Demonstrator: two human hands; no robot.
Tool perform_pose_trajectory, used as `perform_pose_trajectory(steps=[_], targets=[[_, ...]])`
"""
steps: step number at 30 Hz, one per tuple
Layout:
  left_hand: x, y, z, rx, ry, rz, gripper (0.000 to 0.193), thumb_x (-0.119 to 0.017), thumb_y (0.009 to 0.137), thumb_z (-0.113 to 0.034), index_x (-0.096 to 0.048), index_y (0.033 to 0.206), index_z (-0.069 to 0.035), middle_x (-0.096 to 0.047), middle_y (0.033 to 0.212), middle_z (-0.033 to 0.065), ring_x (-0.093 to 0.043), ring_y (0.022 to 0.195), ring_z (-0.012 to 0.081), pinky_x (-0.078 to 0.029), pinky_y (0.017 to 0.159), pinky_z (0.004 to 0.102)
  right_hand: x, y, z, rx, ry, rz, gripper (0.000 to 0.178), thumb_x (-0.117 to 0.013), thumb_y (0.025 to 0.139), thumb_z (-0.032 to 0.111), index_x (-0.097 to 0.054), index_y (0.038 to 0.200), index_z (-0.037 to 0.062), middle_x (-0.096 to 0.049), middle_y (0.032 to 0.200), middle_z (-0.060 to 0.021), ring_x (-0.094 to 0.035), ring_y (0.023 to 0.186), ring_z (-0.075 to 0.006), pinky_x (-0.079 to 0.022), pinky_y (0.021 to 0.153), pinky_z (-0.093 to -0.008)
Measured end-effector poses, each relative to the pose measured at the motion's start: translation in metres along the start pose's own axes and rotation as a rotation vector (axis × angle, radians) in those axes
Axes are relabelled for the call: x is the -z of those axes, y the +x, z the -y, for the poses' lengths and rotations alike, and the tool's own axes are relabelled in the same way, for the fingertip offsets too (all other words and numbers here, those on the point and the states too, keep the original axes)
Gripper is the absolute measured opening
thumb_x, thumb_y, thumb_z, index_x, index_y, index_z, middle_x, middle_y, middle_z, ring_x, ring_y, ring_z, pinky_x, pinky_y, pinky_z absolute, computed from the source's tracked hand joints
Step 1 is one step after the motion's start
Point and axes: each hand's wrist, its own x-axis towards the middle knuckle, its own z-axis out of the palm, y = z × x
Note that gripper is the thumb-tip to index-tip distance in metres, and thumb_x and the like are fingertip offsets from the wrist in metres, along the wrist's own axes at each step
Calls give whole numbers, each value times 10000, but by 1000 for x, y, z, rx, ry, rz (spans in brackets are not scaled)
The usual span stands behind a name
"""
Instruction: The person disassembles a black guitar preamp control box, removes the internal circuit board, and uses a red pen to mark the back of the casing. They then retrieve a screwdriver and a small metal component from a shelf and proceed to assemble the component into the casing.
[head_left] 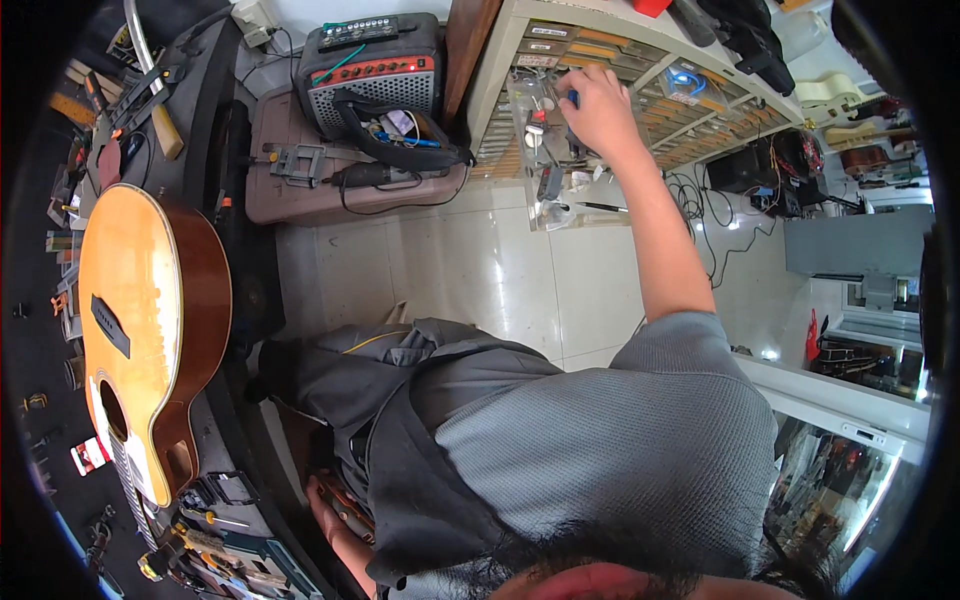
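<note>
My right hand (597, 108) reaches into a pulled-out clear drawer (549, 217) of a parts cabinet (497, 118). Its fingers are curled at a small dark blue thing, whose kind I cannot make out. Small loose parts, among them white and grey pieces, lie in the drawer, and a thin black pen-like stick (602, 207) is at its near end. Low on the left, beside my dark apron (430, 470), my left hand (338, 522) is curled against something brown and dark, mostly hidden. An acoustic guitar (135, 290) lies face up on the bench to my left.
A small amplifier (375, 85) with a black pouch (400, 140) stands on a brown case (285, 180). A rotary tool (375, 176) with a cord lies on that case. Cables (700, 215) trail over the tiled floor (480, 270). Tools (215, 518) sit near the guitar's neck.
</note>
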Motion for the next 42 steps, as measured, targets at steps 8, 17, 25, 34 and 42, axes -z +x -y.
perform_pose_trajectory(steps=[8,17,25,34,42], targets=[[-10,-15,-11,103,64,-95,599,-748,967,-614,-717,1347,-152,-733,1166,85,-704,1005,293,-556,877,429,57,-4,27,199,224,746,244,-801,868,151,-789,1111,172,-692,1270,-12,-557,1325,-295,-400,1257,-447],[5,24,2,38,67,-21,533,-736,942,-660,-777,1195,-192,-704,962,50,-661,755,238,-524,638,392,36,-9,-10,175,94,369,106,-736,1005,191,-733,1101,146,-669,1206,-44,-579,1285,-312,-448,1155,-499],[-20,18,-16,4,149,-46,535,-729,945,-659,-778,1217,-201,-700,1024,56,-637,768,233,-516,669,389,47,-14,26,374,-114,-122,105,-767,964,124,-745,1066,115,-677,1152,-74,-625,1242,-295,-463,1074,-478],[-45,10,-50,-14,267,-36,530,-722,954,-653,-789,1204,-190,-712,1027,30,-663,892,211,-524,750,385,39,-74,3,420,-221,92,70,-740,918,103,-796,905,63,-738,1056,-66,-631,1162,-272,-463,1041,-443],[-57,4,-56,15,220,42,566,-725,956,-657,-767,1215,-156,-684,853,49,-651,663,215,-524,631,354,47,-69,-4,461,-234,151,70,-750,902,103,-740,930,40,-740,1036,-85,-660,1114,-289,-475,1060,-436]])
